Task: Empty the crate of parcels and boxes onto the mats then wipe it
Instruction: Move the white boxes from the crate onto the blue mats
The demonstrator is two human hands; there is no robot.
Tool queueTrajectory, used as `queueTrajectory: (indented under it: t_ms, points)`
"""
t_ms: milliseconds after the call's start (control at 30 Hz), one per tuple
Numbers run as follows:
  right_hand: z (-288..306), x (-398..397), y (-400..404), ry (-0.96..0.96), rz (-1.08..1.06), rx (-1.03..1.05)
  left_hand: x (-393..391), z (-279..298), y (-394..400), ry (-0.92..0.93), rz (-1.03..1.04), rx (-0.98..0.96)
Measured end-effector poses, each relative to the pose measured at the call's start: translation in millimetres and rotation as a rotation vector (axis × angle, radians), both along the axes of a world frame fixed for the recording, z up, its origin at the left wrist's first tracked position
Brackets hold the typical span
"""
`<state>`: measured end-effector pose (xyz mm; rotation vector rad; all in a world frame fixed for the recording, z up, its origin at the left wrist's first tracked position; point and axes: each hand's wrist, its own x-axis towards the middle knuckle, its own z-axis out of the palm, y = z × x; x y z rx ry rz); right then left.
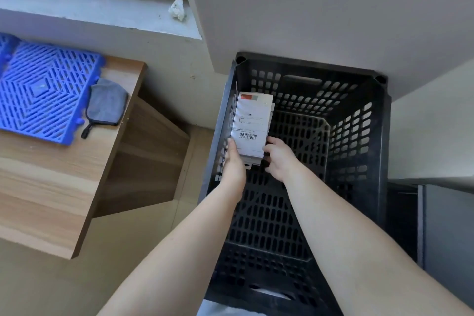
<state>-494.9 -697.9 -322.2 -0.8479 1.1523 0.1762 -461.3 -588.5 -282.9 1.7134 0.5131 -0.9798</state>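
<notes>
Down inside the black plastic crate (359,136), two bare hands hold a small stack of flat white parcels (252,123) against its left wall. The crate is a deep rectangular box with perforated walls and floor, slotted in rows, and a handle slot cut into its far wall. The topmost parcel is a smooth white rectangle bearing a printed label with a barcode and a red-and-grey patch at its far corner; edges of at least one more parcel show beneath it, though the exact count cannot be told. The left hand (234,164) lies along the stack's left edge with its thumb on top, gripping it; the right hand (278,159) has its fingers curled round the stack's near right corner.

To the left stands a wood-grain tabletop (51,187). On it lies a blue plastic mat (43,92), a square open grid of diagonal ribs, with part of a second one at the picture's left edge. One grey cloth (106,102), soft and folded, rests over the mat's right edge near the tabletop's far right corner. A crumpled white wad (177,9) sits on the concrete ledge (89,7) beyond.
</notes>
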Motion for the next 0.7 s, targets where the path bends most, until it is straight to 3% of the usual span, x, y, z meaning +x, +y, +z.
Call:
queueTrajectory:
  t_ms: [167,333,567,700]
  points:
    - [-7,-4,3,-0.012,-0.049,-0.066,9,0,4,0.064,0.047,-0.149]
    - [-5,-4,7,0.013,-0.012,-0.297,11,-6,10,0.057,0.084,-0.155]
    - [21,-53,-47,-0.128,-0.112,-0.06,8,3,5,0.121,0.026,-0.229]
    - [57,-78,-63,-0.287,-0.144,-0.051,9,29,-9,0.106,-0.071,-0.333]
